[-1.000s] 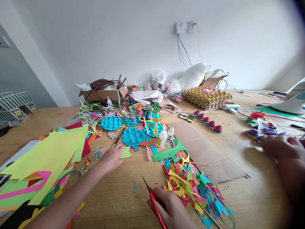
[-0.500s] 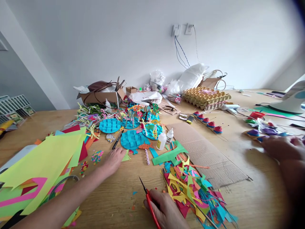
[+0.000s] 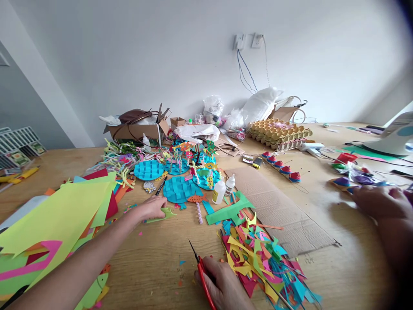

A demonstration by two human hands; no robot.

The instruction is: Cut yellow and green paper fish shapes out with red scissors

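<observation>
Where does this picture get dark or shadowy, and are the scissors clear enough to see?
Head view: the wall is softly lit; head view: the far right edge falls into darkness, and a co-worker's hand there has a soft shadow beside it on the table; head view: the scissors in the right hand stand out clearly.

Centre-left of the frame, the left hand (image 3: 153, 208) is on a small green paper piece (image 3: 168, 213), its grip hard to make out, just below a blue disc (image 3: 179, 189); bottom centre, the right hand (image 3: 224, 284) has red-handled scissors (image 3: 202, 275), tip pointing up-left, paper scraps (image 3: 254, 258) heaped alongside; another person's hand (image 3: 376, 201) works far right
</observation>
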